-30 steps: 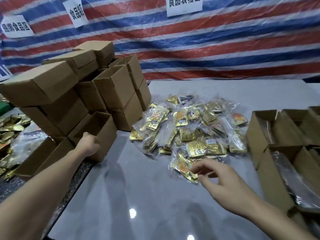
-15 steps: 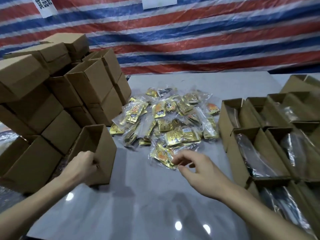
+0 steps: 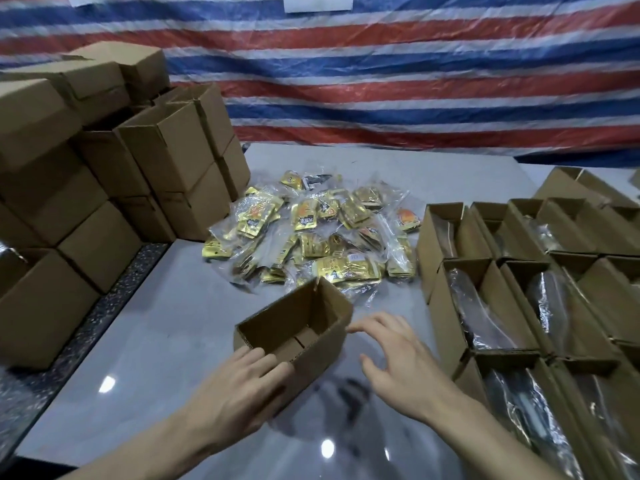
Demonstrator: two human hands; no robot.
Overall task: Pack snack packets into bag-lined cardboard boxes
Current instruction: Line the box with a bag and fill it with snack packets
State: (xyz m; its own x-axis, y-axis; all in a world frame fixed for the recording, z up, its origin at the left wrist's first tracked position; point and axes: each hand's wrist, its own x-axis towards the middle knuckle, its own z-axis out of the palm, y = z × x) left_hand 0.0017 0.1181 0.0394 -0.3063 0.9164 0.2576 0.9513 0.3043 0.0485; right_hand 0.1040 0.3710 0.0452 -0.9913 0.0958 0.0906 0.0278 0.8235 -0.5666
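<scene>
An open, unlined cardboard box [image 3: 313, 315] is held tilted just above the grey table [image 3: 166, 327] in front of me. My left hand [image 3: 242, 393] grips its near left corner from outside. My right hand [image 3: 398, 362] hovers just right of the box with fingers spread, holding nothing. Behind the box lies a heap of gold snack packets [image 3: 311, 237] in clear wrappers. On the right stand several open boxes lined with clear bags [image 3: 485, 306].
A tall stack of plain cardboard boxes [image 3: 104, 174] fills the left side, some beyond the table's speckled edge [image 3: 114, 292]. A striped red, white and blue tarp [image 3: 381, 81] hangs behind the table.
My left hand has carried the open box from beside the left stack to the table's middle. My right hand has drawn back from the packets toward the box.
</scene>
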